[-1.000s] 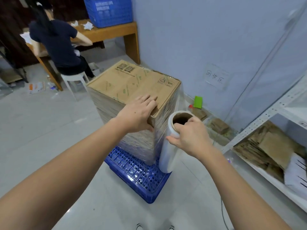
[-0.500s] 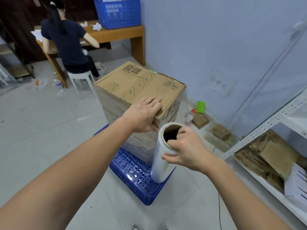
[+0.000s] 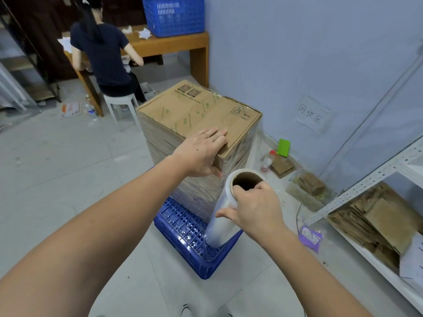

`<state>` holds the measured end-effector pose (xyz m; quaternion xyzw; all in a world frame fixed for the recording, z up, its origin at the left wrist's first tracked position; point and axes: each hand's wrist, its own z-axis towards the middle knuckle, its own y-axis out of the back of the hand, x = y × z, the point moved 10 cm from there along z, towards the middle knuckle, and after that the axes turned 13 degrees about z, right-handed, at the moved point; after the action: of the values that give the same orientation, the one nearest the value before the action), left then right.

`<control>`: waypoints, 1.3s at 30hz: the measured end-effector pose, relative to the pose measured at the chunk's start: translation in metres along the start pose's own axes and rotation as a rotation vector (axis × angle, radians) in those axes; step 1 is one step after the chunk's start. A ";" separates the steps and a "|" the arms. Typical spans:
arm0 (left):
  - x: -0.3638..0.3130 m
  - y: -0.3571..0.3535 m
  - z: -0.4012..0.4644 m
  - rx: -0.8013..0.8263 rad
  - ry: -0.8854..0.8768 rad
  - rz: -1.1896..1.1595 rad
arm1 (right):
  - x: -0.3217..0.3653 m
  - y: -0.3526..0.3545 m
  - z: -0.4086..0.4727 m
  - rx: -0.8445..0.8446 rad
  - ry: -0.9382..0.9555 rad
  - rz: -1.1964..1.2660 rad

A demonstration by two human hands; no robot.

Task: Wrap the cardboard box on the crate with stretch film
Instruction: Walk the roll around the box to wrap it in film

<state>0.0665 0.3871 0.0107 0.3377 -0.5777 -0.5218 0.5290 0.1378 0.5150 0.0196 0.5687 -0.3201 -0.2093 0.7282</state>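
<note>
Here, right hand (image 3: 256, 210) grips the upright roll (image 3: 225, 209) just beside the box (image 3: 199, 110) corner; left hand (image 3: 201, 154) lies flat on top.

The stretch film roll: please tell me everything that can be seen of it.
The stretch film roll is a cylinder of clear, glossy film wound on a brown cardboard core, whose open end faces up. It stands nearly upright, tilted slightly, beside the near corner of the cardboard box, its lower end over the blue crate. The right hand holds its top, fingers hooked into the core. A film sheet seems to stretch from it to the wrapped box side.
</note>
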 end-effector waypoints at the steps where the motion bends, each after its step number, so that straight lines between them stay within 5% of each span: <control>1: 0.000 0.000 0.000 0.000 0.002 0.000 | -0.002 0.002 0.001 -0.041 0.009 0.000; 12: 0.000 -0.006 -0.003 -0.040 -0.078 0.064 | 0.045 -0.011 -0.018 0.160 0.378 0.076; 18: 0.004 -0.012 0.002 -0.064 -0.145 0.085 | 0.055 -0.017 -0.009 0.202 0.176 -0.003; 26: 0.019 -0.005 0.000 -0.058 -0.329 0.002 | 0.065 -0.009 -0.009 0.089 -0.465 -0.097; 30: 0.044 -0.011 0.003 -0.017 -0.440 -0.024 | 0.059 -0.006 -0.018 0.038 -0.582 -0.125; 39: 0.057 -0.024 0.007 0.001 -0.299 0.056 | 0.044 -0.002 -0.014 -0.079 -0.656 -0.159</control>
<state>0.0434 0.3294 0.0036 0.2402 -0.6596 -0.5511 0.4511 0.1790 0.4944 0.0258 0.4657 -0.4837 -0.4496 0.5890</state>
